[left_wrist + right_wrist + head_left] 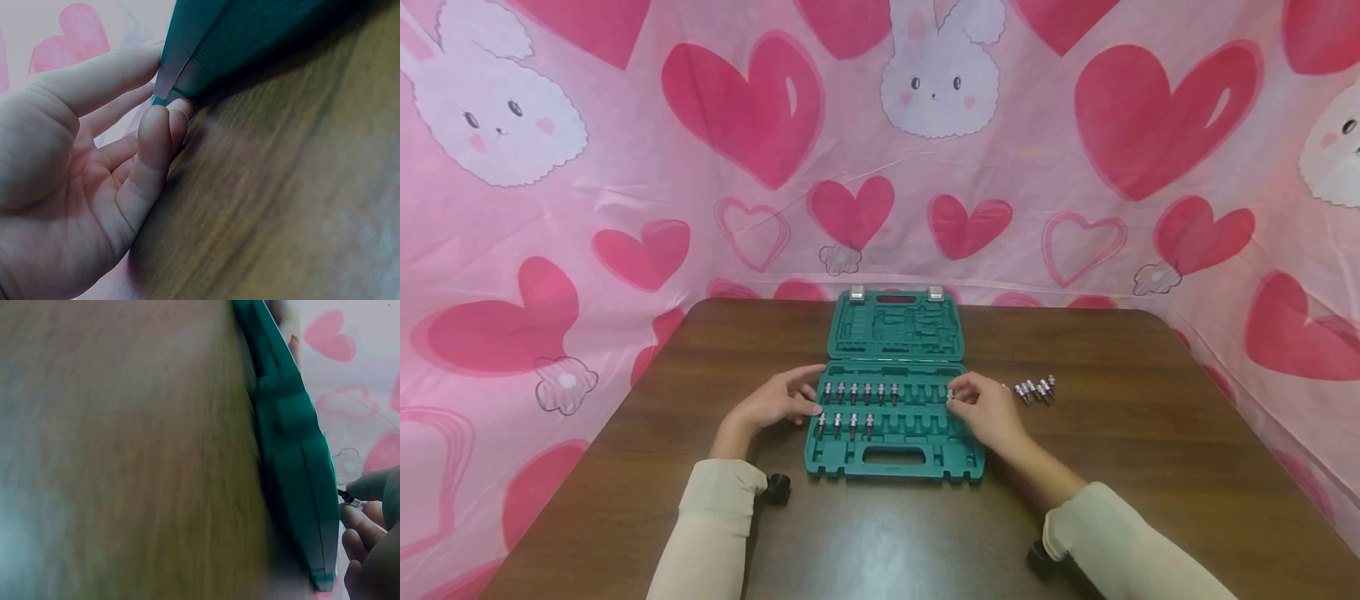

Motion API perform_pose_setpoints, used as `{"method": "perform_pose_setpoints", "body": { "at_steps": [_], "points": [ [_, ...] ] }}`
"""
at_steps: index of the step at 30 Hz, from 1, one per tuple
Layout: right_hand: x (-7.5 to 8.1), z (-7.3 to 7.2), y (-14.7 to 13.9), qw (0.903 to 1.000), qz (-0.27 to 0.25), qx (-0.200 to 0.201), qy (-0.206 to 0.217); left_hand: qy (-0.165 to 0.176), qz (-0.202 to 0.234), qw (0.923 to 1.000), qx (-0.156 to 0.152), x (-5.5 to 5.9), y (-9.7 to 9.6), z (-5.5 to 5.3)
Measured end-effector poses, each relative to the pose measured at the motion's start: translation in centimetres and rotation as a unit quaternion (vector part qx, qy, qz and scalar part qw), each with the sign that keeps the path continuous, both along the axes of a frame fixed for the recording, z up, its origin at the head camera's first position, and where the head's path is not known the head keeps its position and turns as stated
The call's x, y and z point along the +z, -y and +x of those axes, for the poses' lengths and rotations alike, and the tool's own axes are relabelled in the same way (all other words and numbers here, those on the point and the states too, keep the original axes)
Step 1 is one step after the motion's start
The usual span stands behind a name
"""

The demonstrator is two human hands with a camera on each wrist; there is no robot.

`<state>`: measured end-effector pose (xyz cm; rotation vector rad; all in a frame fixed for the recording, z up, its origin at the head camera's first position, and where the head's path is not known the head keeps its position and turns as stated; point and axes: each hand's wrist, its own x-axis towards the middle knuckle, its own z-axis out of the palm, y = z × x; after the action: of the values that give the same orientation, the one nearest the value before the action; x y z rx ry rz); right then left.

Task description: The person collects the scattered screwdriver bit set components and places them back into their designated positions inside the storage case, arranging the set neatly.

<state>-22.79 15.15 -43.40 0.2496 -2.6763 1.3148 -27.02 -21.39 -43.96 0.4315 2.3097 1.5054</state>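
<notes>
A green plastic socket case [895,457] lies open on the table with its lid [895,329] laid back. Chrome bit sockets [853,393] stand in the left part of its two slotted rows. My right hand [996,414] is over the case's right side and pinches a small bit socket [353,500] between thumb and fingers, its dark tip pointing toward the case. My left hand [781,398] rests on the case's left edge. In the left wrist view, its thumb is nearly straight against the rim and the other fingertips are low by the case's side.
Several loose bit sockets [1036,389] lie in a cluster on the brown wooden table [895,542], right of the case. A pink cloth [850,150] with hearts and rabbits hangs behind and beside the table. Dark round wrist devices [777,489] stick out by both sleeves.
</notes>
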Motion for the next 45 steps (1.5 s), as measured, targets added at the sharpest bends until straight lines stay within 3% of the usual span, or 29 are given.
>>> {"method": "perform_pose_setpoints", "body": {
  "at_steps": [14, 36, 45],
  "points": [
    [-0.5, 0.2, 2.4, 0.9999, -0.003, 0.012, -0.003, 0.005, -0.013, 0.9998, 0.015, 0.0, 0.0, -0.1],
    [-0.3, 0.3, 5.8, 0.9990, -0.019, 0.038, 0.013, -0.003, -0.019, 0.9998, 0.007, 0.6, -0.2, 0.3],
    [-0.5, 0.2, 6.9, 0.9988, -0.016, 0.046, 0.011, 0.002, -0.021, 0.9997, 0.014, 0.2, 0.0, 0.1]
  ]
}}
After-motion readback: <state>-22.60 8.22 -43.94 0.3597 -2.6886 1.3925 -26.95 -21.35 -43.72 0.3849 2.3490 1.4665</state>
